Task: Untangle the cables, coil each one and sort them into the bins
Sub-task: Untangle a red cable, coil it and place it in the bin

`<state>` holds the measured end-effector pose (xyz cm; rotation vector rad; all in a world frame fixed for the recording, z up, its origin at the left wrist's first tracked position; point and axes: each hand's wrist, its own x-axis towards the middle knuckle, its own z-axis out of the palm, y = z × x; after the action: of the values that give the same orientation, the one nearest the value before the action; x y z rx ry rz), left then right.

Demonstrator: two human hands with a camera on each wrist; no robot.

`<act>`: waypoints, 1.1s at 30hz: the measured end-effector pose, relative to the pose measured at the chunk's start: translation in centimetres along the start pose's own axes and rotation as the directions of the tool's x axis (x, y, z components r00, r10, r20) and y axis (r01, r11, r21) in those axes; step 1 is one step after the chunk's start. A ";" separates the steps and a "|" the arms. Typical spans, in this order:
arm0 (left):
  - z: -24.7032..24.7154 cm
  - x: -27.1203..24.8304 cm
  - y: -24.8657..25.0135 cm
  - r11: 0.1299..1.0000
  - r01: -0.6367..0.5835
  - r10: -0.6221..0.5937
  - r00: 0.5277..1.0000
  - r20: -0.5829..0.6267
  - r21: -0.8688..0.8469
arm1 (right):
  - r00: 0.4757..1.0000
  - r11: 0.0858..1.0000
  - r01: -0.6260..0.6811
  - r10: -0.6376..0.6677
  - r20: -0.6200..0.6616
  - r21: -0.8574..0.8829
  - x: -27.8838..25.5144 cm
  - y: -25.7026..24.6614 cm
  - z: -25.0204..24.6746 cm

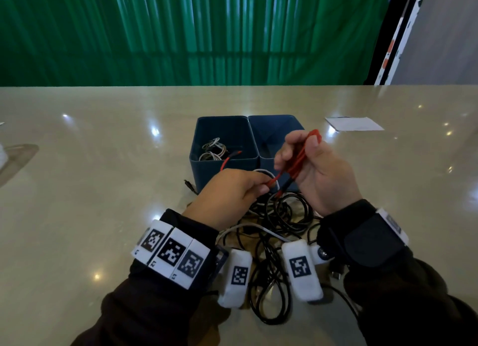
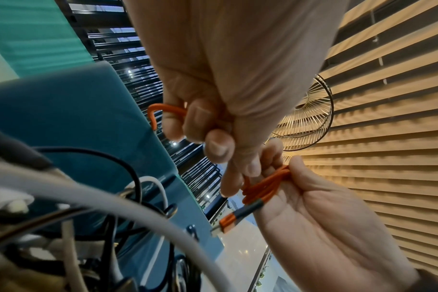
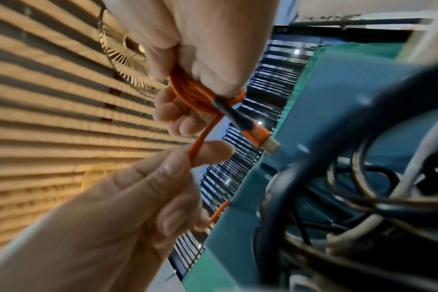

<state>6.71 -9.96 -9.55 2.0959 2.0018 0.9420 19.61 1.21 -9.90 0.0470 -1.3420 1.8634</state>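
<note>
Cables: I'm on the red cable point(image 1: 297, 162) now. My right hand point(image 1: 318, 175) is closed round the bundle of loops, held upright above the near edge of the two blue bins; one plug end point(image 3: 258, 136) sticks out below the palm. My left hand point(image 1: 232, 188) pinches the free tail between thumb and fingertips, just left of the bundle. From that pinch the tail runs up and away, and its far plug point(image 1: 236, 153) hangs over the left bin point(image 1: 201, 138), where white coils point(image 1: 212, 150) already lie. The right bin point(image 1: 269, 124) looks empty, though my hand hides part of it.

Handling, my read: light, thin, soft jacket, bends easily, loops will spring open if I relax the grip. Keep the pinch across all strands at mid-bundle, not on the plugs; the strain relief behind the plug is the stiff bit, so don't kink it there. Tail is short, so probably a turn or two left, then wrap or tuck the end.

Remaining tangle point(image 1: 274, 224) of black and white cables sits on the bench point(image 1: 103, 190) under and between my wrists, near side of the bins. A white sheet point(image 1: 354, 123) lies far right.

Risk: the hanging tail snagging the white coils.
</note>
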 end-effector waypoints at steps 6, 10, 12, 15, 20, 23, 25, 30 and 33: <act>-0.1 0.0 -0.2 0.998 -0.056 0.058 0.997 -0.054 0.042 | 0.995 0.890 0.102 -0.082 0.064 -0.445 -0.3 0.9 0.6; 0.1 0.0 -0.4 1.000 -0.023 0.023 0.999 0.028 -0.005 | 0.989 0.958 0.146 -0.148 0.011 -0.248 -0.4 0.9 1.1; 0.1 0.1 -0.3 1.000 -0.013 0.014 0.996 0.083 -0.019 | 0.985 0.977 0.158 -0.165 -0.039 -0.145 -0.4 0.8 1.1; 0.1 0.0 -0.1 0.999 -0.050 0.050 0.997 0.067 0.000 | 0.977 0.901 0.176 -0.208 -0.039 -0.396 -0.4 1.0 0.9; 0.1 0.4 -0.7 0.984 -0.094 0.116 0.982 -0.148 0.152 | 0.995 0.613 0.101 -0.070 0.074 -0.784 -0.5 1.3 1.0; 0.2 0.4 -1.1 0.984 -0.040 0.080 0.970 -0.231 0.176 | 0.992 0.345 0.052 0.094 0.090 -0.937 -0.4 1.0 0.8; 0.2 0.4 -1.4 0.988 -0.013 0.052 0.966 -0.254 0.155 | 0.980 0.260 0.002 0.193 0.054 -0.966 -0.5 0.7 1.1; 0.3 0.8 -3.1 0.994 0.067 -0.044 0.971 -0.236 0.090 | 0.936 0.259 -0.064 0.351 0.033 -0.964 -0.6 0.5 1.1; 0.3 0.6 -4.2 0.987 0.156 -0.140 0.939 -0.315 0.028 | 0.929 0.299 -0.097 0.369 0.022 -0.949 -0.4 0.8 1.0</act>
<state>3.12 -8.70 -11.51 1.8829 2.3172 1.2738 18.99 0.12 -10.27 -0.5987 -2.5653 0.9732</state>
